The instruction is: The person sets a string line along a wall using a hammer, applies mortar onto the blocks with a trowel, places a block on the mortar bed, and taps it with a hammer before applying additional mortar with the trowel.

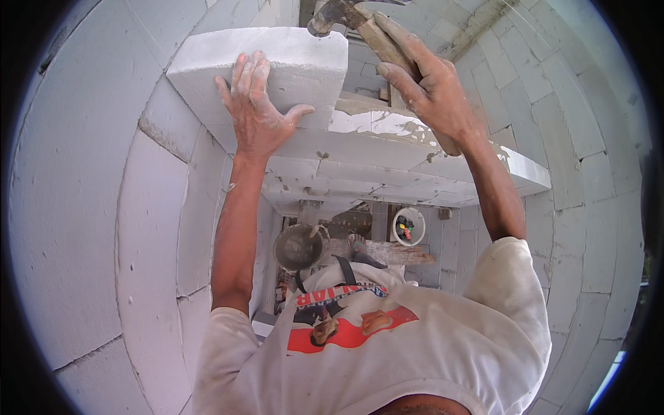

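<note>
My left hand (256, 114) lies with fingers spread on the face of a white block (311, 69), which sits on the left part of a wall top of the same blocks. My right hand (436, 97) is closed round the wooden handle of a hammer (339, 21), raised at the top with its metal head at the block's upper right edge; I cannot tell whether they touch. Wet grey mortar (415, 128) coats the wall top (526, 169) right of the block, under the hammer handle.
Block walls (97, 207) rise on both sides. Far below, my foot (356, 245) stands on a wooden plank (408, 252). A dark bucket (294, 245) is at the left of it, and a white bucket (408, 228) with small coloured items is at the right.
</note>
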The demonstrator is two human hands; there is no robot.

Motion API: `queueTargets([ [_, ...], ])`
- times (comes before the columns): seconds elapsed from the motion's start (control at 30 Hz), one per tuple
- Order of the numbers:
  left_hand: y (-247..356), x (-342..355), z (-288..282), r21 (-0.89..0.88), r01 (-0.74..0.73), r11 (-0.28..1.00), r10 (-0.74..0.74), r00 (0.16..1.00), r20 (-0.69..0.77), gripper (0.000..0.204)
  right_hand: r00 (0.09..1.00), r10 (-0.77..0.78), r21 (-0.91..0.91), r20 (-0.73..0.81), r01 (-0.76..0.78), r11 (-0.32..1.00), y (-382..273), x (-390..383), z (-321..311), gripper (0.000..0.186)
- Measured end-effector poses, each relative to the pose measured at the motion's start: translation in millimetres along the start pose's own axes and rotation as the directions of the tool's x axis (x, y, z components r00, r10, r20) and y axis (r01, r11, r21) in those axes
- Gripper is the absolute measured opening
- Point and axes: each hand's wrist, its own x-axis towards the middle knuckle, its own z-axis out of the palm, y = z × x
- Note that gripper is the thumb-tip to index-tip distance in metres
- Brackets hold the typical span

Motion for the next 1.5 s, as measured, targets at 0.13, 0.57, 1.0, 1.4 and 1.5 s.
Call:
queueTargets([
  [0.13,-5.6,-27.7,-8.7,0.177,-0.035,0.984,0.001,0.983,0.185,0.125,0.863,0.504,0.537,-0.019,-0.417,0.734,-11.7,-101.9,28.3,0.050],
  [0.57,-10.6,-62.6,-6.3,0.356,0.109,0.928,-0.156,0.982,0.105,0.125,0.091,0.958,0.305,0.270,-0.952,0.004,-15.7,-481.6,139.2,0.017],
  [1.0,138.2,-325.0,1.2,0.087,0.494,0.865,0.011,-0.192,0.981,0.101,-0.036,0.709,0.306,-0.704,-0.917,0.258,197.6,-477.0,-123.0,0.052],
  [1.4,104.7,-476.0,-64.7,0.239,0.590,0.771,0.040,-0.420,0.907,0.055,-0.064,0.791,-0.010,-0.609,-0.996,-0.089,422.2,-509.7,-299.1,0.065],
  [1.5,137.7,-443.6,-82.1,0.634,0.734,0.245,-0.328,-0.552,0.767,0.058,-0.059,0.878,0.202,-0.475,-0.979,0.043,412.2,-486.2,-259.6,0.070],
])
